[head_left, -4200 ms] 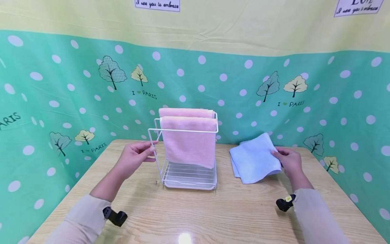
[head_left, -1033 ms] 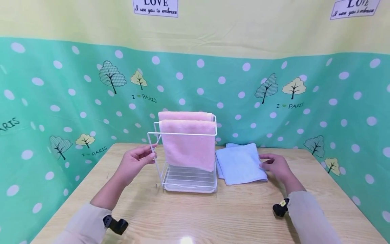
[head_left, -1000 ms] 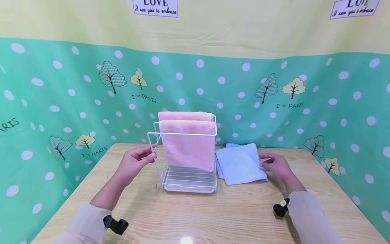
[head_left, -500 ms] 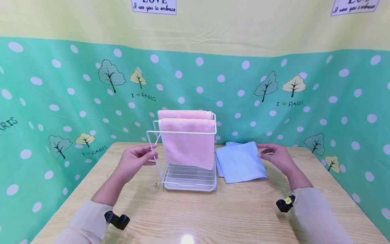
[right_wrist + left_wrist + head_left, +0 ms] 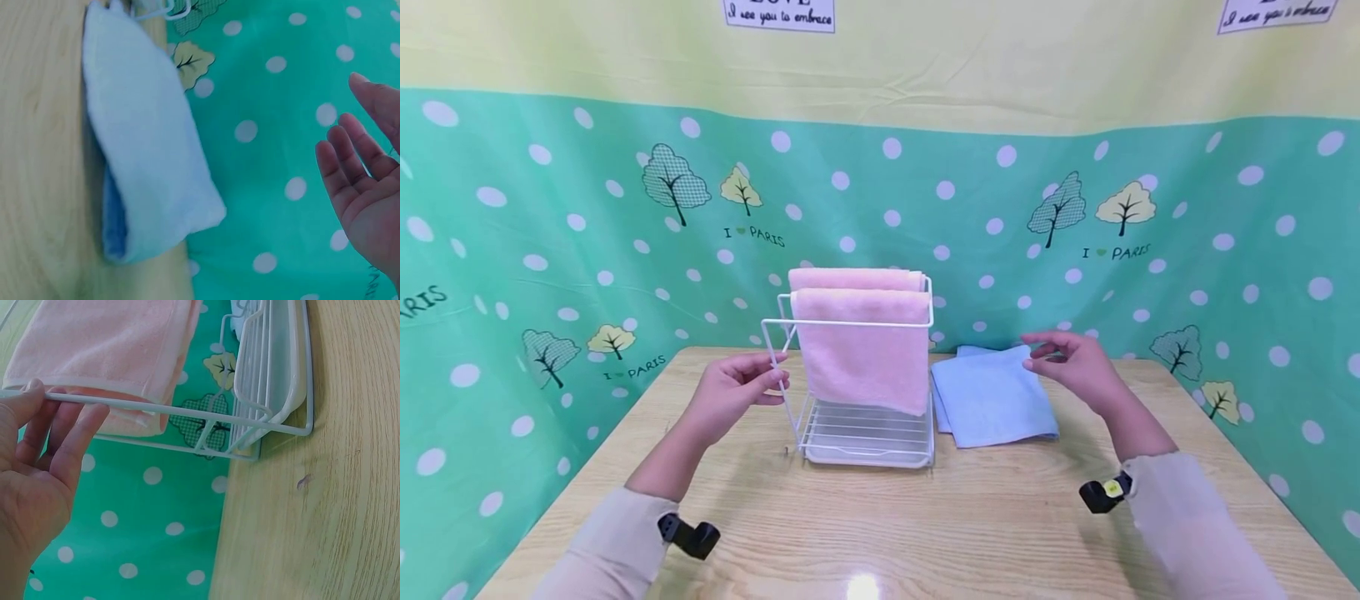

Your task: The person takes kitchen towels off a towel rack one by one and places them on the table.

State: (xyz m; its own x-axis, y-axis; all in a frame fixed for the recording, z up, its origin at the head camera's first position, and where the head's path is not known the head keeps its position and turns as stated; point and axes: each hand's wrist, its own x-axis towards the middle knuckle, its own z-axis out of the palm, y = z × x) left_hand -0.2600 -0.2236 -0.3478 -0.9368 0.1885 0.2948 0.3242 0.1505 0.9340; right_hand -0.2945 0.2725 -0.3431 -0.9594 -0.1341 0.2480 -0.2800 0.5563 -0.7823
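A white wire rack (image 5: 187,412) stands on the table, and my left hand (image 5: 722,400) holds its left upright between thumb and fingers. Over its bars hangs a pink towel (image 5: 865,358), with another pink fold (image 5: 850,277) behind it. To the rack's right lies a folded light blue towel (image 5: 992,396), its near edge raised a little in the right wrist view. My right hand (image 5: 1078,367) hovers by that towel's upper right corner, holding nothing. In the right wrist view its fingers (image 5: 350,162) are loosely bent, apart from the cloth.
At the rack's base is a white tray (image 5: 868,457) under thin wires. The wooden table (image 5: 985,525) reaches back to a green dotted curtain (image 5: 880,183). Black wrist cameras sit on both cuffs (image 5: 1165,492).
The blue towel has shifted left toward the rack and lies flat, let go by my right hand. That hand has since risen up and away. My left hand keeps its hold on the rack.
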